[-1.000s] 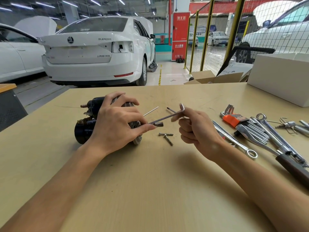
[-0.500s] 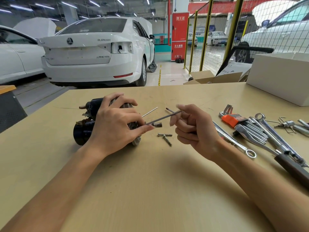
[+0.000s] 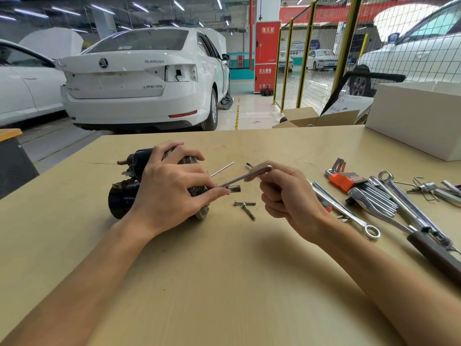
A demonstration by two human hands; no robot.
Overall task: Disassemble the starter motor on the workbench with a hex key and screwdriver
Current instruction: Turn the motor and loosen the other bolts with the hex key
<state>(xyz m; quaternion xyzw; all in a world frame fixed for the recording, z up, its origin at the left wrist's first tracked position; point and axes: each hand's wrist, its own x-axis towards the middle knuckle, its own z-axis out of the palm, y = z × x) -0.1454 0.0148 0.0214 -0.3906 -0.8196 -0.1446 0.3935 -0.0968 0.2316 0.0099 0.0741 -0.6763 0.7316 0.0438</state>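
left hand [image 3: 167, 193] gripping starter motor [image 3: 124, 196], right hand [image 3: 287, 196] apparently pinching hex key [image 3: 245, 176]

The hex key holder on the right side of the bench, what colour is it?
Orange. The hex key holder shows in the head view, clamping a row of silver keys.

A car repair workshop, seen from a tan workbench [image 3: 224, 283]. A white saloon car [image 3: 139, 81] stands just beyond the bench with a tail light removed, and more white cars are parked to either side. Yellow-framed mesh fencing [image 3: 319, 61] marks off a bay, and a red fire cabinet [image 3: 267, 56] stands by a pillar. Spanners [image 3: 349, 211] and a set of hex keys [image 3: 359, 186] lie spread on the bench, under rows of ceiling strip lights
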